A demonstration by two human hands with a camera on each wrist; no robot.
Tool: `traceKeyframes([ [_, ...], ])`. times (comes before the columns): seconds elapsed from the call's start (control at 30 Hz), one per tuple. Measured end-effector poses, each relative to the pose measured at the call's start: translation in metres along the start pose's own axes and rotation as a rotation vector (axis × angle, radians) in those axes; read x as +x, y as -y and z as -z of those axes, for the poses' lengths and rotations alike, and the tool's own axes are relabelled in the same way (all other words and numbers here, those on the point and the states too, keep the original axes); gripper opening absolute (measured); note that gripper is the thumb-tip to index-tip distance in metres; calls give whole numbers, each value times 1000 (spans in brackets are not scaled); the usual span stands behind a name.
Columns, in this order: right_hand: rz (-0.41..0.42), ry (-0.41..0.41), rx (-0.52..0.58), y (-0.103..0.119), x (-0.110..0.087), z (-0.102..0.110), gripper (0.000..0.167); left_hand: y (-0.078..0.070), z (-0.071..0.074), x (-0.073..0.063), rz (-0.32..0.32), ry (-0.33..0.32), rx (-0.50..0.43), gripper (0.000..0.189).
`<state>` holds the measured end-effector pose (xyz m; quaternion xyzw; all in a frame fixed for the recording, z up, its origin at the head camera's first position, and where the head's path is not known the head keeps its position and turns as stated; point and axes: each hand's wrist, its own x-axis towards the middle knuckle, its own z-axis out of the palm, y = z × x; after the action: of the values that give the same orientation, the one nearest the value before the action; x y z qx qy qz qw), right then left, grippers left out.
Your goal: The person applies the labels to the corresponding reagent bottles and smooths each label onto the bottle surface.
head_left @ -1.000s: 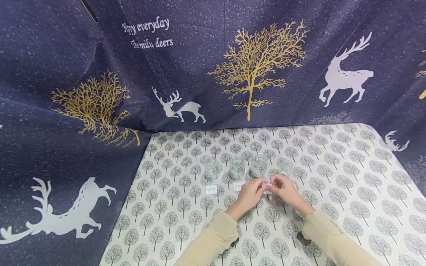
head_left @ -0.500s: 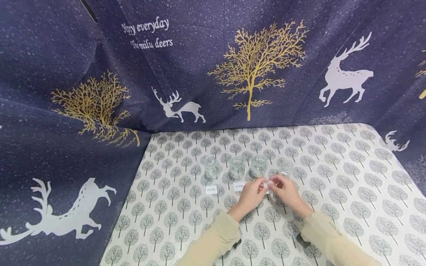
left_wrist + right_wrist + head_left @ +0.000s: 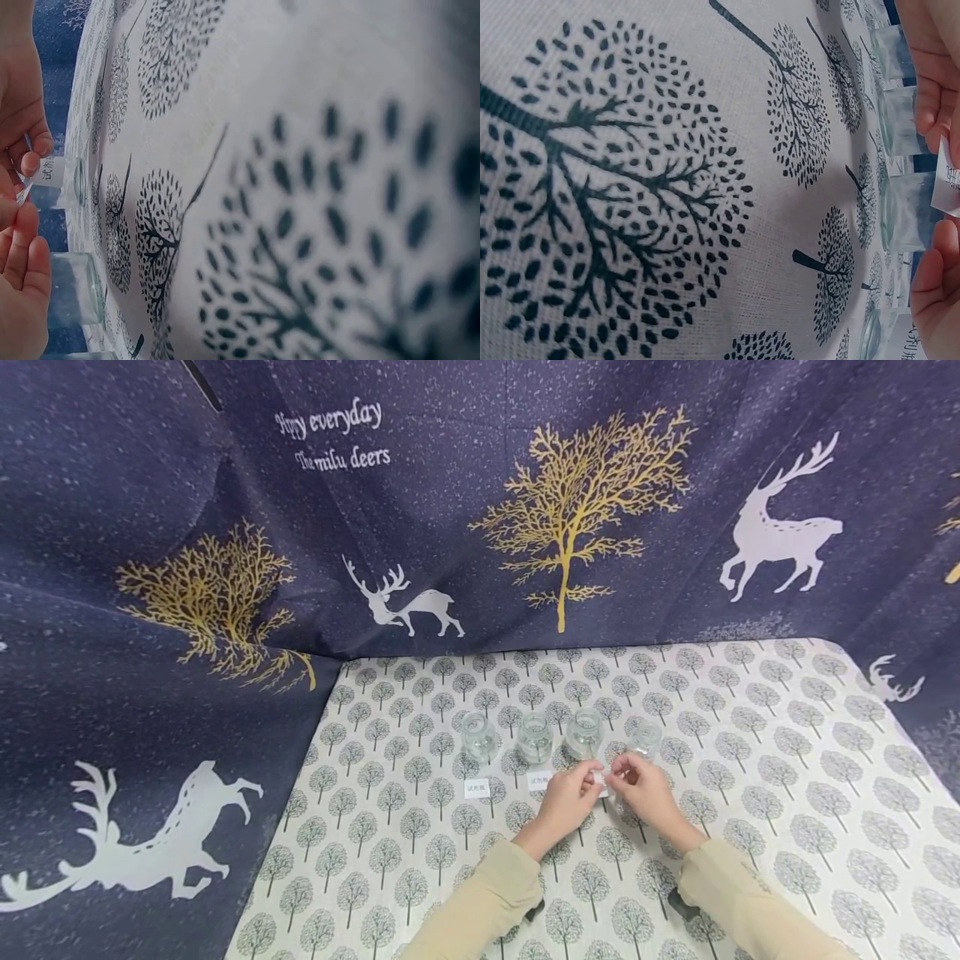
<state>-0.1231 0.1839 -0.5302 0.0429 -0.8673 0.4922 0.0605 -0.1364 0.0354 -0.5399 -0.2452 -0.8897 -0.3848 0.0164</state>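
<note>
"Where's the label (image 3: pixel 946 181)?"
"Nr jars (image 3: pixel 535 739): L hand (image 3: pixel 565 798) pinches it. R hand (image 3: pixel 645 789) has fingers curled at its edge; can't tell if gripping."
"Handling?"
"Prob. light, bendy, maybe sticky; hold by edges."

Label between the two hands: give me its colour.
The label is white with dark print, best seen in the right wrist view.
</note>
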Motion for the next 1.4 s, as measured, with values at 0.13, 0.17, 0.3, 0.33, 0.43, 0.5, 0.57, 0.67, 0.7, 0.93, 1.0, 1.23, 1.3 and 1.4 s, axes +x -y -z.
traceKeyframes([
  [0.13, 7, -13, 2, 1, 0, 0, 14, 1, -1, 0, 4, -8, 0, 29],
  [0.17, 7, -15, 2, 0, 0, 0, 14, 1, -1, 0, 5, -8, -1, 29],
  [0.3, -16, 3, 15, 0, 0, 0, 12, -1, -1, 0, 20, 6, -15, 28],
  [0.33, -28, 9, 22, 0, 0, 0, 12, -1, 0, 0, 28, 11, -19, 29],
  [0.43, -60, 33, 40, 0, 0, 1, 13, -3, 1, 0, 56, 28, -28, 29],
  [0.5, -71, 38, 48, 0, 0, 1, 14, -4, 2, -1, 70, 35, -31, 29],
  [0.57, -72, 40, 42, 0, 0, 1, 13, -4, 2, -1, 72, 37, -27, 29],
  [0.67, -74, 44, 36, 0, 0, 1, 11, -5, 2, 0, 73, 43, -27, 29],
  [0.7, -73, 48, 33, 0, 0, 2, 10, -5, 2, 0, 73, 45, -26, 28],
  [0.93, -47, 36, 10, 0, 0, 2, 10, -3, 1, -1, 73, 52, -31, 28],
  [1.0, -47, 37, 0, 0, 0, 2, 10, -3, 1, -1, 79, 57, -50, 29],
  [1.23, -68, 72, -45, -2, 0, 7, 11, 1, 10, 3, 75, 76, -108, 29],
  [1.3, -58, 76, -62, -2, 0, 8, 12, 1, 13, 5, 72, 88, -106, 28],
  [1.4, -42, 79, -73, -1, 0, 9, 13, 0, 17, 8, 77, 99, -88, 25],
])
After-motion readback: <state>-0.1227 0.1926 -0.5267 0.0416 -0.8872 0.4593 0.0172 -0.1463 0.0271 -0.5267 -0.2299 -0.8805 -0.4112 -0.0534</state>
